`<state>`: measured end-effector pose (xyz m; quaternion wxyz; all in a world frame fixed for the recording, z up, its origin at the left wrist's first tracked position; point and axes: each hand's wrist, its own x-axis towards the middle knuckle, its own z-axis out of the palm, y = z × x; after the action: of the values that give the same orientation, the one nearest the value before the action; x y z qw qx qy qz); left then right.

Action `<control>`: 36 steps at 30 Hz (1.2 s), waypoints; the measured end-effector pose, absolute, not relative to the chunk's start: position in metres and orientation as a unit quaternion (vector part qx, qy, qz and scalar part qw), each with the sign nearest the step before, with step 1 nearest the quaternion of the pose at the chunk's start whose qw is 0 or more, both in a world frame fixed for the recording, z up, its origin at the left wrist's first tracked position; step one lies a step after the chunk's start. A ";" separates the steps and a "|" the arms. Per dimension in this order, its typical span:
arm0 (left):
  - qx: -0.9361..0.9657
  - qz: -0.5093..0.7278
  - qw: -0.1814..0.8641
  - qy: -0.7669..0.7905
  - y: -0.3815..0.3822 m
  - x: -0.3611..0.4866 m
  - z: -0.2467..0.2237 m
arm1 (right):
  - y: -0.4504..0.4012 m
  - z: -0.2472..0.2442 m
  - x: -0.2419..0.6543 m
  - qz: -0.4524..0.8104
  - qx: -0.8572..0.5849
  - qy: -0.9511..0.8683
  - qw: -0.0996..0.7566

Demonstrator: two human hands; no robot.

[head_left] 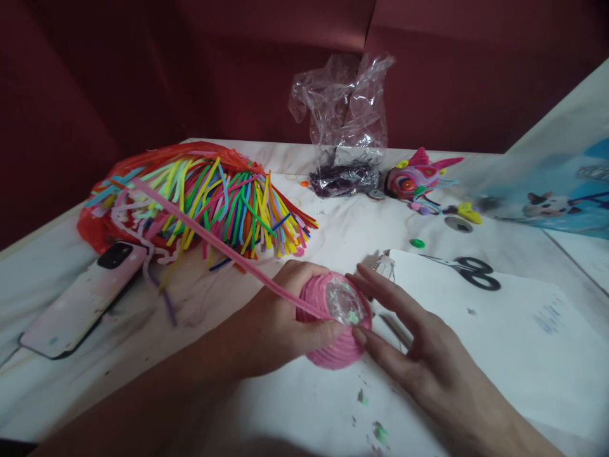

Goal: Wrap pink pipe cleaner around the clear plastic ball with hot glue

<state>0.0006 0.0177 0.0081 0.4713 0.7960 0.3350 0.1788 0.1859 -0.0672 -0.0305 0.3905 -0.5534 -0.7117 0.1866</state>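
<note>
A round form (333,352) is wrapped in coils of pink pipe cleaner, with a bare clear patch on its upper face that shows bits of green. My left hand (285,317) grips its left side, thumb across the front and fingers partly hidden behind. From under that thumb a long strand of pink pipe cleaner (214,242) stretches up and left over the table. My right hand (419,343) holds the right rim of the form, its thumb at the coil's edge and its fingertips by the upper rim.
Behind on the left, a red bag (95,222) spills many coloured pipe cleaners (238,209); a phone (80,301) lies before it. Further back are a clear plastic bag (347,120) and a colourful fish-like craft figure (413,178). Black-handled scissors (476,273) rest on white paper (495,343) at right.
</note>
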 end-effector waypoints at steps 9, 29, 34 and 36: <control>0.767 0.164 0.542 0.303 0.026 0.000 0.007 | -0.069 -0.031 0.185 0.171 -0.551 -0.722 0.383; 0.706 0.182 0.644 0.233 0.034 0.002 -0.010 | -0.069 -0.030 0.188 0.159 -0.553 -0.728 0.373; 0.710 0.188 0.635 0.241 0.036 0.002 -0.009 | -0.067 -0.031 0.187 0.155 -0.552 -0.730 0.373; 0.708 0.185 0.638 0.240 0.035 0.002 -0.008 | -0.067 -0.031 0.187 0.163 -0.554 -0.726 0.374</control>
<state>0.0023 0.0351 -0.0077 0.6378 0.7082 0.2396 0.1851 0.1869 -0.0671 -0.0307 0.3741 -0.5538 -0.7259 0.1628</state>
